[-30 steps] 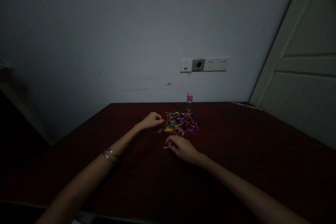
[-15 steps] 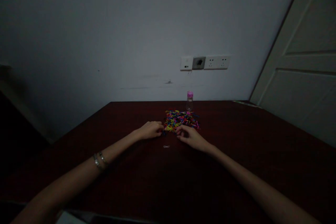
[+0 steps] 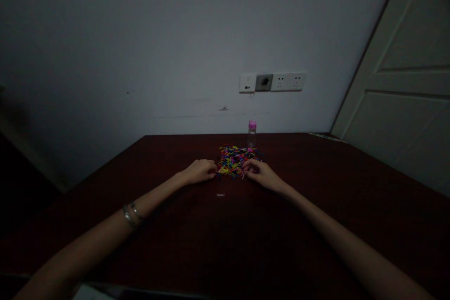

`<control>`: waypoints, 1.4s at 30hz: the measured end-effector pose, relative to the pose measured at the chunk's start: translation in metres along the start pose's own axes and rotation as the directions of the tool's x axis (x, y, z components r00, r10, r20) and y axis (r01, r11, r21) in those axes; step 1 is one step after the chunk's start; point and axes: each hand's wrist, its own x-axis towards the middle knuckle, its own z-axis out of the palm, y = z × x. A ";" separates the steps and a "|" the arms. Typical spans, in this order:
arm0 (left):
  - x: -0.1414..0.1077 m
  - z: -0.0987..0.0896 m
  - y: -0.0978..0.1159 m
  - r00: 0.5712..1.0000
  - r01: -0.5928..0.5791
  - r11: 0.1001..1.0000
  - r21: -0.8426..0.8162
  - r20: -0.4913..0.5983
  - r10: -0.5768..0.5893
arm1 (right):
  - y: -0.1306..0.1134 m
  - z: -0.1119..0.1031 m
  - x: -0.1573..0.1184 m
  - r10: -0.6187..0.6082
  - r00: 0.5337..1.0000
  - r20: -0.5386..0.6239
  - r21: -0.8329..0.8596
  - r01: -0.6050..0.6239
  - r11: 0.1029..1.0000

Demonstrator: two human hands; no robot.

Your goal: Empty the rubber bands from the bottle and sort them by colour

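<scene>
A pile of small, brightly coloured loop-shaped pieces point(image 3: 230, 161) lies on the dark red-brown table; their exact kind is too small to tell. At the pile's left edge, my left hand point(image 3: 199, 171) rests with fingers curled together, a dark blue bit by the tips; what they hold is hidden. My right hand point(image 3: 263, 176) is at the pile's right front, thumb and fingers pinched, with a small pink piece point(image 3: 243, 175) at the fingertips. One pale loop point(image 3: 221, 195) lies apart, in front of the pile between my hands.
Behind the pile stands a clear bottle with a pink cap point(image 3: 252, 133). The table point(image 3: 225, 239) meets a pale wall point(image 3: 176, 56) with sockets point(image 3: 288, 81). A panelled door point(image 3: 404, 84) is on the right. A whitish object point(image 3: 92, 292) shows below the near edge.
My right hand has moved slightly right and away from me along the pile, and its fingers have closed by a pink piece. My left hand stays at the pile's left edge.
</scene>
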 end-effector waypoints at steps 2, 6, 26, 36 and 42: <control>0.003 -0.003 0.002 1.000 -0.005 1.000 -0.014 -0.006 0.005 | 0.002 -0.003 0.001 0.002 1.000 -0.024 -0.028 -0.003 1.000; 0.011 -0.007 0.010 1.000 -0.015 0.999 -0.032 -0.018 0.014 | 0.008 -0.008 0.003 0.001 0.999 -0.047 -0.062 -0.004 0.998; 0.039 0.003 0.067 0.967 -0.217 0.894 -0.393 0.042 0.253 | 0.024 -0.031 0.005 -0.027 0.995 -0.101 -0.244 0.002 0.970; 0.065 0.023 -0.020 0.857 0.102 0.595 -0.797 -0.233 -0.459 | 0.034 -0.063 0.001 0.122 0.992 0.037 -0.409 -0.097 0.907; 0.059 0.050 -0.055 0.758 0.129 0.384 -0.914 -0.159 -0.633 | 0.035 -0.058 -0.001 0.126 0.982 0.138 -0.427 -0.056 0.903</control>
